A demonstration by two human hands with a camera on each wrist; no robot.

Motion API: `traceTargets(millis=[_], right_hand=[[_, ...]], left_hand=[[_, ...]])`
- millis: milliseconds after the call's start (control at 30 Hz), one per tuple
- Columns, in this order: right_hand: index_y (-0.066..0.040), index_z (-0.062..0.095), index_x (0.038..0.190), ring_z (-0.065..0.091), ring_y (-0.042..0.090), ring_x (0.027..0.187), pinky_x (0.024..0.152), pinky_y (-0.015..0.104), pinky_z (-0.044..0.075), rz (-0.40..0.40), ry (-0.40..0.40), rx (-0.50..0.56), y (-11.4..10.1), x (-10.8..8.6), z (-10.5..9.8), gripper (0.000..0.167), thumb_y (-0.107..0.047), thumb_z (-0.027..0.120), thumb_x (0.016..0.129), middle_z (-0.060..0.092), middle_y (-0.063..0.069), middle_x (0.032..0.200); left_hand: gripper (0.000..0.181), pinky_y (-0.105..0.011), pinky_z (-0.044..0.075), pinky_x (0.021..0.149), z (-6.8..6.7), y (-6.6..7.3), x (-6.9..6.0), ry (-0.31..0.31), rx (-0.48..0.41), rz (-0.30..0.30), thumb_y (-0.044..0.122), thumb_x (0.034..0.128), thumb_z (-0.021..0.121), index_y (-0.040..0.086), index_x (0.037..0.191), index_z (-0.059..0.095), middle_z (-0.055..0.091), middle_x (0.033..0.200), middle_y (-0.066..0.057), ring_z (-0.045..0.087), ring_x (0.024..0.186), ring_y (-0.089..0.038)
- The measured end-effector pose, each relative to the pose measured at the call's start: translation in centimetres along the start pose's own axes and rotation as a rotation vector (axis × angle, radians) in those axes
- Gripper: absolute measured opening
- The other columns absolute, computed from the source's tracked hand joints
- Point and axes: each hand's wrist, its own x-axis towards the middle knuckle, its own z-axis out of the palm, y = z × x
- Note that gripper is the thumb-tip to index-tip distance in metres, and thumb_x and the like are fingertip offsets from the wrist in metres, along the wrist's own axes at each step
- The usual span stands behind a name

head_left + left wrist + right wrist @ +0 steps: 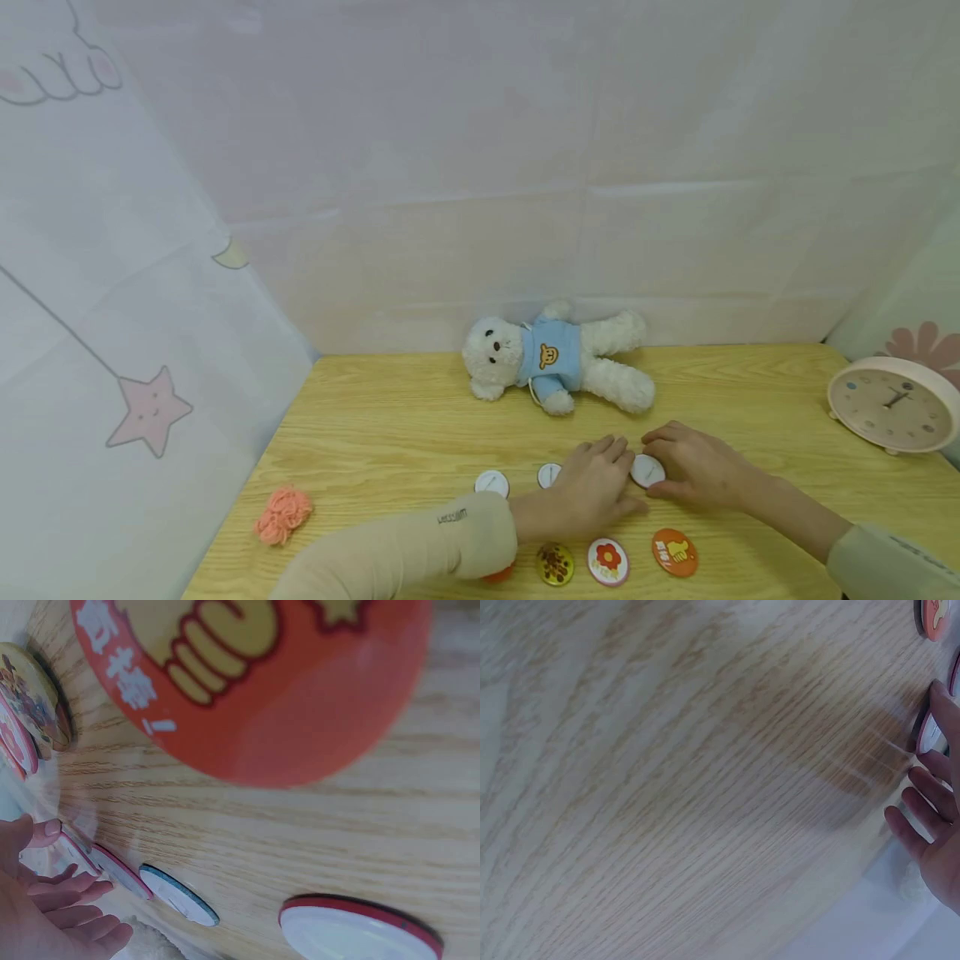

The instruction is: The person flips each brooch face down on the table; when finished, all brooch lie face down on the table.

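My right hand (701, 468) pinches a round pin badge (647, 472) lying white back up, with the thumb and fingers at opposite edges. That badge (930, 735) lies flat on the table in the right wrist view. Just left of it is my left hand (588, 493), palm down, fingers fairly straight and gripping nothing visible. Two more white-backed badges (491, 484) lie to its left; the left wrist view shows another, red-edged badge (124, 871) close to the fingers. Nearer the front are face-up badges: an orange thumbs-up one (675, 552), a red-flower one (607, 562) and a yellow one (555, 564).
A white plush bear (558, 358) in a blue top lies at the back. An alarm clock (892, 406) stands at the right edge, and a coral yarn bundle (282, 515) lies at the left. My left sleeve (420, 542) partly covers a red badge (498, 575).
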Motion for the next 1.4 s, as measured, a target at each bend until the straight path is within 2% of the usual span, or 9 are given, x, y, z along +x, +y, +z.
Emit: traceTargets(millis=[167, 300, 433, 633, 733, 833, 1033, 1233, 1400], right_hand=[[-0.006, 0.071, 0.107, 0.060, 0.026, 0.104, 0.083, 0.043, 0.053, 0.017, -0.001, 0.007, -0.1, -0.2, 0.3, 0.042, -0.039, 0.078, 0.081, 0.064, 0.010, 0.115], [-0.005, 0.071, 0.109, 0.060, 0.028, 0.106, 0.083, 0.044, 0.053, 0.023, 0.006, 0.015, -0.3, -0.4, 0.3, 0.043, -0.038, 0.078, 0.082, 0.064, 0.011, 0.118], [-0.002, 0.070, 0.112, 0.059, 0.033, 0.110, 0.084, 0.047, 0.053, 0.009, 0.018, 0.012, -0.4, -0.5, 0.0, 0.046, -0.038, 0.076, 0.084, 0.062, 0.016, 0.122], [0.000, 0.067, 0.118, 0.061, 0.037, 0.110, 0.084, 0.051, 0.052, 0.013, 0.020, 0.036, -1.3, -1.1, -1.0, 0.052, -0.041, 0.071, 0.087, 0.063, 0.019, 0.123], [0.000, 0.066, 0.121, 0.062, 0.036, 0.108, 0.082, 0.050, 0.053, 0.021, 0.005, 0.050, -2.2, -2.0, -1.5, 0.057, -0.046, 0.069, 0.087, 0.063, 0.017, 0.123], [-0.004, 0.066, 0.122, 0.063, 0.033, 0.107, 0.080, 0.047, 0.054, -0.007, 0.007, 0.036, -3.2, -3.1, -1.7, 0.059, -0.050, 0.068, 0.086, 0.064, 0.014, 0.124], [-0.007, 0.068, 0.120, 0.064, 0.030, 0.107, 0.078, 0.042, 0.056, -0.034, -0.004, 0.018, -4.7, -5.0, -1.4, 0.059, -0.054, 0.067, 0.085, 0.064, 0.011, 0.125], [-0.011, 0.070, 0.118, 0.063, 0.025, 0.109, 0.079, 0.039, 0.056, -0.041, -0.027, 0.001, -5.3, -6.5, -1.0, 0.053, -0.053, 0.065, 0.087, 0.065, 0.008, 0.124], [-0.010, 0.067, 0.123, 0.062, 0.024, 0.110, 0.080, 0.039, 0.055, -0.031, -0.084, 0.011, -5.1, -6.7, -0.5, 0.057, -0.055, 0.061, 0.089, 0.064, 0.007, 0.125]], left_hand=[[0.065, -0.029, 0.043, 0.101, -0.3, 0.2, -0.7, 0.046, -0.024, 0.043, 0.062, 0.0939, 0.047, 0.016, 0.139, 0.054, 0.051, 0.141, 0.001, 0.048, 0.129, -0.012], [0.057, -0.021, 0.048, 0.090, -0.3, 0.5, -1.1, 0.092, -0.052, 0.089, 0.058, 0.0926, 0.054, 0.015, 0.128, 0.062, 0.065, 0.119, 0.004, 0.061, 0.107, -0.006], [0.056, -0.019, 0.047, 0.088, -0.5, 1.0, -1.4, 0.089, -0.044, 0.120, 0.060, 0.0905, 0.056, 0.014, 0.121, 0.063, 0.066, 0.109, 0.006, 0.062, 0.096, -0.003], [0.069, -0.019, 0.045, 0.094, -0.8, 1.5, -2.3, 0.009, -0.024, 0.118, 0.064, 0.0892, 0.054, 0.010, 0.132, 0.057, 0.057, 0.132, 0.002, 0.057, 0.114, -0.008], [0.074, -0.020, 0.043, 0.097, -0.7, 1.9, -2.8, -0.007, 0.017, 0.111, 0.067, 0.0879, 0.053, 0.009, 0.134, 0.055, 0.055, 0.134, 0.001, 0.055, 0.117, -0.009], [0.078, -0.021, 0.039, 0.102, -0.5, 2.4, -3.3, -0.034, 0.056, 0.099, 0.069, 0.0876, 0.050, 0.008, 0.136, 0.053, 0.053, 0.136, 0.000, 0.050, 0.123, -0.011], [0.080, -0.027, 0.036, 0.106, -0.5, 3.3, -3.9, -0.082, 0.053, 0.078, 0.068, 0.0900, 0.046, 0.008, 0.143, 0.048, 0.043, 0.147, -0.006, 0.040, 0.135, -0.017], [0.078, -0.028, 0.037, 0.106, -0.7, 4.0, -4.0, -0.103, 0.069, 0.034, 0.070, 0.0899, 0.045, 0.010, 0.141, 0.051, 0.044, 0.146, -0.004, 0.039, 0.135, -0.015], [0.075, -0.029, 0.036, 0.107, -0.6, 4.0, -4.2, -0.107, 0.084, 0.025, 0.070, 0.0891, 0.046, 0.013, 0.136, 0.056, 0.045, 0.145, -0.002, 0.039, 0.135, -0.014]])
